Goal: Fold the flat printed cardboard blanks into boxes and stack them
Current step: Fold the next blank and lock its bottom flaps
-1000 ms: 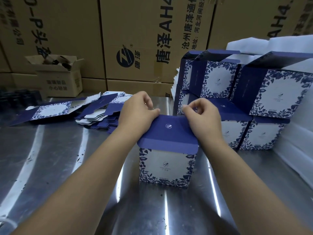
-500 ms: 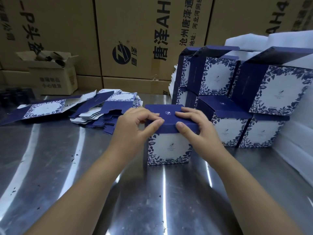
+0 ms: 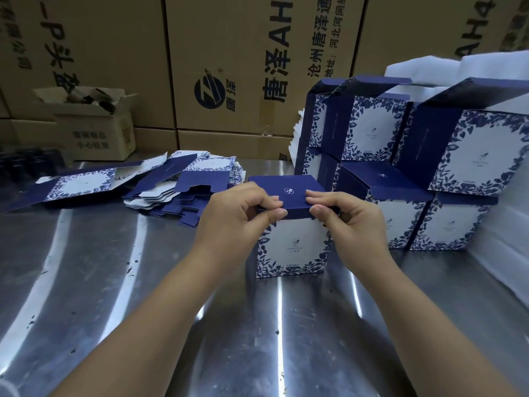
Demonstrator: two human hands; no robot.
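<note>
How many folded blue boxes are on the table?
7 visible: one box pinched by left hand and right hand; three top-row stacked boxes; three beneath; others may hide behind.

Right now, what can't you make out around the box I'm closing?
Head view:
1. Lid's front corners on the box: covered by the left hand and right hand.
2. Print on its front: too small.
3. Contents of the open brown carton: dark, blurred.
4. Left-edge dark objects: cut off, dim.

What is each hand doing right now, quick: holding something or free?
Left hand: closed, pinching the front edge of the blue lid of the box.
Right hand: closed, pinching the same lid edge.
</note>
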